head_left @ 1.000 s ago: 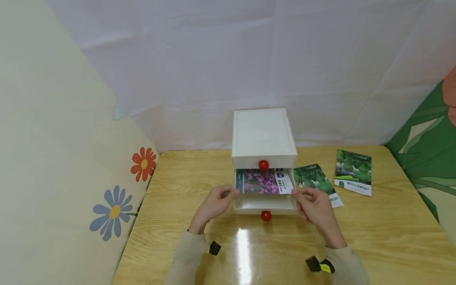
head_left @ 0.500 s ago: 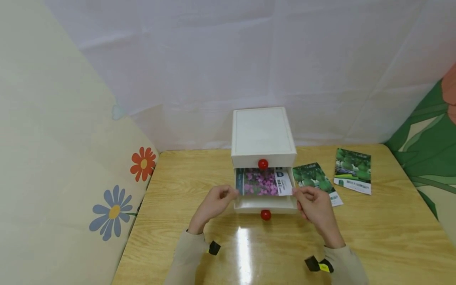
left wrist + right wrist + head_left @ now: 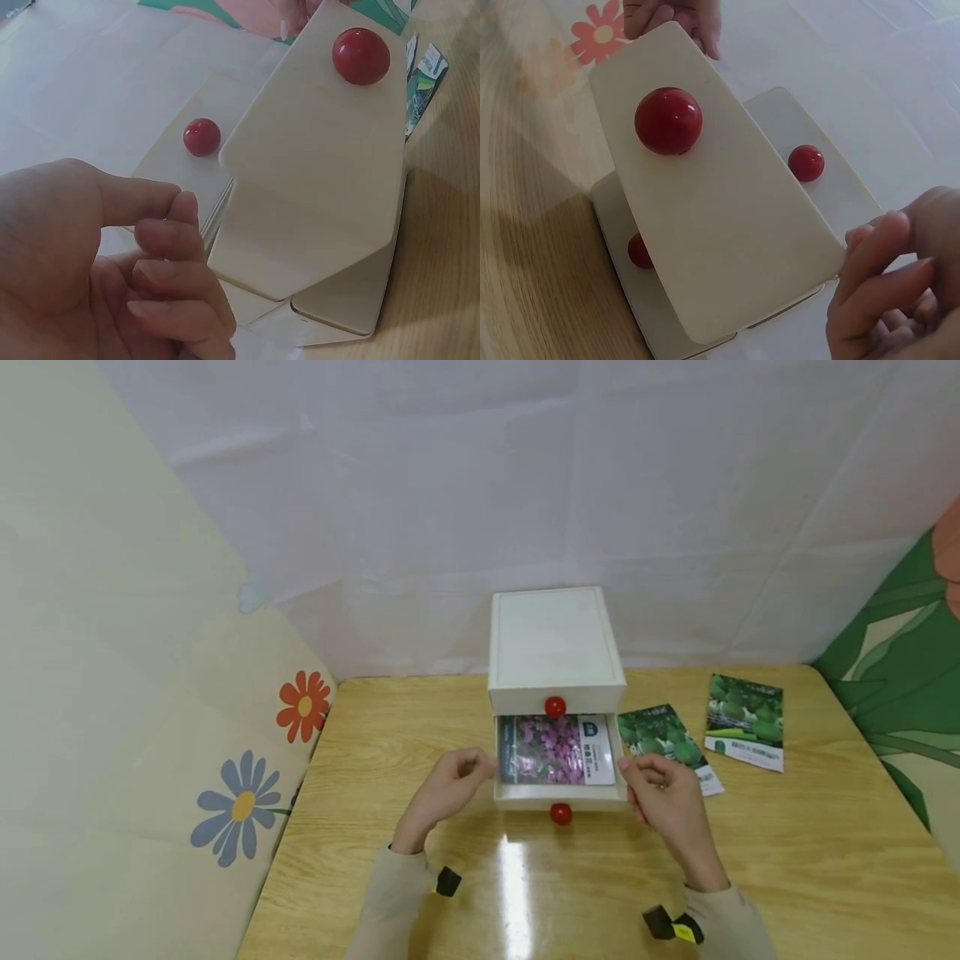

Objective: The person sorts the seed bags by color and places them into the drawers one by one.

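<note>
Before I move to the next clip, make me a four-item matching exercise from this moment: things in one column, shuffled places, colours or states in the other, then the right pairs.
Column one
1. Flower packet
2. Middle drawer
3. Knobs
4. Green packets

Column two
A. pulled open
B. on the table, to the right
C. inside the drawer
D. red and round

Pairs: 1-C, 2-A, 3-D, 4-B
</note>
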`<state>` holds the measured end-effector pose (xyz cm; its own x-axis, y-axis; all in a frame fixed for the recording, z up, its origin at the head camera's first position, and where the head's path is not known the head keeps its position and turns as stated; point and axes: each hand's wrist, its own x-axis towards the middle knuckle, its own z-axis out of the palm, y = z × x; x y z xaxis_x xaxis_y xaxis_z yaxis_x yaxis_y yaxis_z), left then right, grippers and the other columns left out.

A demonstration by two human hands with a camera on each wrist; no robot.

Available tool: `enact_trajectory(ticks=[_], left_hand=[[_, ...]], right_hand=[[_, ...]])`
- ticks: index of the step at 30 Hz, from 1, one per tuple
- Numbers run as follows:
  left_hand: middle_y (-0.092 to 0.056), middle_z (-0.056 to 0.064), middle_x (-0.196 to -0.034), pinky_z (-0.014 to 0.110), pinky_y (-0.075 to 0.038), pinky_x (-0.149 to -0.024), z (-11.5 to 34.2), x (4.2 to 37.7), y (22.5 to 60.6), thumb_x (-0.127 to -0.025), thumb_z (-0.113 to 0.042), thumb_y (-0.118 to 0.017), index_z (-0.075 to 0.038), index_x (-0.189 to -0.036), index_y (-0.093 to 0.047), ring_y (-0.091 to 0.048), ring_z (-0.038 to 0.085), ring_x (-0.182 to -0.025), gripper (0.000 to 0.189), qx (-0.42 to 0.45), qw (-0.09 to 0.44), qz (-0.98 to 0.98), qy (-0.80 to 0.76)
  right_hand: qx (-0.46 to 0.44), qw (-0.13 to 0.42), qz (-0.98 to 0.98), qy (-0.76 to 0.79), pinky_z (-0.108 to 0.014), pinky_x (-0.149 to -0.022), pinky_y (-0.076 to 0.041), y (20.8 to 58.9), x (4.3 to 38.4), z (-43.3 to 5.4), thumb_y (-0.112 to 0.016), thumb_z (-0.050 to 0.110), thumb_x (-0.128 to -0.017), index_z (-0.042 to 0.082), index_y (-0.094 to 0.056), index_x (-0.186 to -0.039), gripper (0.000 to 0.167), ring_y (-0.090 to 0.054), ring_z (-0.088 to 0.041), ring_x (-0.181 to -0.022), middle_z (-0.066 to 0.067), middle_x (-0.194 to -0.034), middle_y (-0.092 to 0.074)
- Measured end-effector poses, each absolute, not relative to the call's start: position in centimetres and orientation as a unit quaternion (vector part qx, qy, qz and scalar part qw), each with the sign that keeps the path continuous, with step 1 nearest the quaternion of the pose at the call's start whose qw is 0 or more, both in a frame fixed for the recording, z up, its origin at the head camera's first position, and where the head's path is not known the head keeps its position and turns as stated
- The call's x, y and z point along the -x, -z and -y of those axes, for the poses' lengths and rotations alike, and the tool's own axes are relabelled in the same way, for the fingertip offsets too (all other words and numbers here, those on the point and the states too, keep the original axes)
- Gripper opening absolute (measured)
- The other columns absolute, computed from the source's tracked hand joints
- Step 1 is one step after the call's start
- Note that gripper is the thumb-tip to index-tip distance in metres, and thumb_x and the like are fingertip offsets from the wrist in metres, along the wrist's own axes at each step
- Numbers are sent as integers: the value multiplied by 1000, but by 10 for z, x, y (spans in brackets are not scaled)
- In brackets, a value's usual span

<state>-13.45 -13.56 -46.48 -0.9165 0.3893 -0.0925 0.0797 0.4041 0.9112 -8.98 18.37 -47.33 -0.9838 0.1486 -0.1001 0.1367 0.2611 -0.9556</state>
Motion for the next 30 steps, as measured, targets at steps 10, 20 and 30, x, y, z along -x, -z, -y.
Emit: enact_trajectory(ticks=[10,20,30], left_hand=[[-66,12,-105,28,-54,-66,140,143,457,-104,-31,-55,-10,-118,-64,-63,26,-82,27,-152,113,-828,-528],[-67,7,-117,34,-59,-77,137,159,446,-103,-30,-56,-10,-124,-60,-69,22,-93,29,-155,28,-844,-513],[-55,13,-140,49,-56,-91,131,177,441,-102,-24,-58,-8,-136,-53,-62,34,-117,38,-196,-54,-819,-536]], right_hand=[[54,117,813,-567,-24,-40,-42,478,78,-178,-67,23,-97,3,-71,-97,20,-53,-10,-46,-11,-67,-66],[-22,194,788,-584,-18,-41,-45,485,58,-154,-73,3,-90,8,-71,-92,6,-59,-11,-50,-8,-68,-67],[-32,189,797,-573,-20,-52,-56,498,44,-134,-70,-1,-90,1,-68,-102,13,-68,-20,-60,-10,-82,-71]])
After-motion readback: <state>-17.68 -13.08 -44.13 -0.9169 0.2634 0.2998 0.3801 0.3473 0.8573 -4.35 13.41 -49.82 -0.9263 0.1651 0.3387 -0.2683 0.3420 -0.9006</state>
